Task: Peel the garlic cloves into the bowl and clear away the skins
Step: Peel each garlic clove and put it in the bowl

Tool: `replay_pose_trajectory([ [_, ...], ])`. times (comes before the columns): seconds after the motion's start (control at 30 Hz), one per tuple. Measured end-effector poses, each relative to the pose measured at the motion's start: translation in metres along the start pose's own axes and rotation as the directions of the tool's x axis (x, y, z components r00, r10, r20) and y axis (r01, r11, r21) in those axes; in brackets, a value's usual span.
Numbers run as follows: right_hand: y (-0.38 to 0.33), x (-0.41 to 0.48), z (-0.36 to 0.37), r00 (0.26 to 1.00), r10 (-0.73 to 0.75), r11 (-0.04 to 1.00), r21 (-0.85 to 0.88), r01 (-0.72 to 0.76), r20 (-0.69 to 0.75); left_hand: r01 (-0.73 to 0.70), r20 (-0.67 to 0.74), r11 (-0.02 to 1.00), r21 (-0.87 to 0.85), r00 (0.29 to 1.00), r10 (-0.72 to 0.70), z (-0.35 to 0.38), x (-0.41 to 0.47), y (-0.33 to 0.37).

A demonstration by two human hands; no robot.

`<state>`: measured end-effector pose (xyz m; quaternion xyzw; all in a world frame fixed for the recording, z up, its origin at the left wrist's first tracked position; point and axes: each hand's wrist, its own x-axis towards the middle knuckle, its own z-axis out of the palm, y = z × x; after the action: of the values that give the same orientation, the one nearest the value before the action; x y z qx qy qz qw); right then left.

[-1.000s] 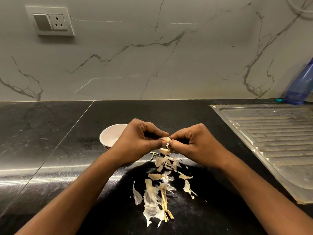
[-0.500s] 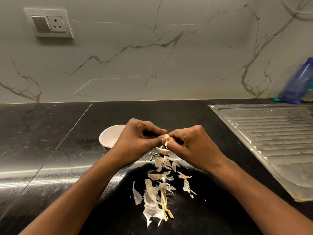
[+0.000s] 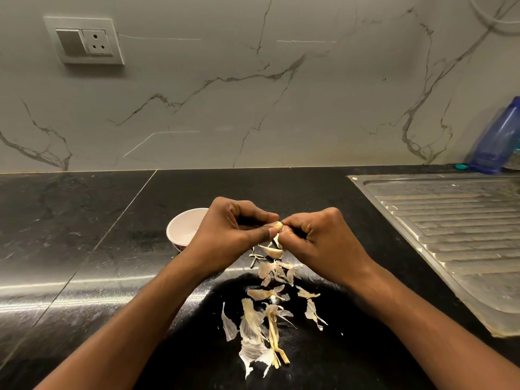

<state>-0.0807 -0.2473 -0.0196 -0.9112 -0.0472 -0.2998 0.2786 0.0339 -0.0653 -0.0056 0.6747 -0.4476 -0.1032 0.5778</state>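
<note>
Head view: two hands meet above a black stone counter [image 3: 84, 235], mid-scene. Most of the garlic clove [image 3: 277, 226] between them is covered by fingertips; only a pale, papery tip shows where the thumbs come together. The left hand [image 3: 225, 235] has its grip pinching the garlic clove between thumb and curled fingers, and the right hand [image 3: 318, 243] has its grip pinching the same clove from the right. A strip of skin hangs just below the pinch.

The white bowl [image 3: 183, 229] stands on the counter left of the hands. Its right side is hidden behind the left hand, and its contents cannot be made out. Just below the hands lies a pale curved piece [image 3: 271, 251]; whether it is clove or skin cannot be told.

Dry, translucent skins [image 3: 264, 319] lie scattered on the counter from under the hands towards the near edge.

At far right a steel drainboard [image 3: 450, 235] and a blue bottle [image 3: 498, 139] are cut off by the frame edge. A socket plate [image 3: 84, 40] sits on the marbled wall [image 3: 281, 108], far left.
</note>
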Motion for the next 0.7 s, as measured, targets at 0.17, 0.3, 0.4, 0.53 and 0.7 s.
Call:
replay_pose_trajectory([
  [0.17, -0.003, 0.000, 0.000, 0.999, 0.049, 0.996, 0.071, -0.048, -0.012, -0.003, -0.019, 1.000, -0.030, 1.000, 0.002, -0.003, 0.001, 0.001],
  [0.3, -0.001, 0.002, -0.009, 0.993, 0.108, 0.974, 0.197, -0.116, 0.050, -0.006, -0.022, 0.998, -0.059, 1.000, 0.004, -0.005, 0.001, 0.001],
  [0.4, -0.001, 0.002, -0.013, 0.982, 0.172, 0.927, 0.325, -0.187, 0.074, 0.015, -0.035, 0.995, -0.096, 0.999, -0.019, -0.002, 0.001, 0.002],
  [0.53, -0.003, 0.002, -0.013, 0.978, 0.192, 0.904, 0.372, -0.210, 0.085, 0.031, -0.031, 0.993, -0.114, 0.999, -0.034, -0.001, 0.000, 0.003],
  [0.7, -0.006, 0.001, -0.007, 0.968, 0.249, 0.854, 0.476, -0.210, -0.019, 0.008, -0.050, 0.990, -0.144, 0.999, -0.015, 0.005, -0.002, 0.006],
])
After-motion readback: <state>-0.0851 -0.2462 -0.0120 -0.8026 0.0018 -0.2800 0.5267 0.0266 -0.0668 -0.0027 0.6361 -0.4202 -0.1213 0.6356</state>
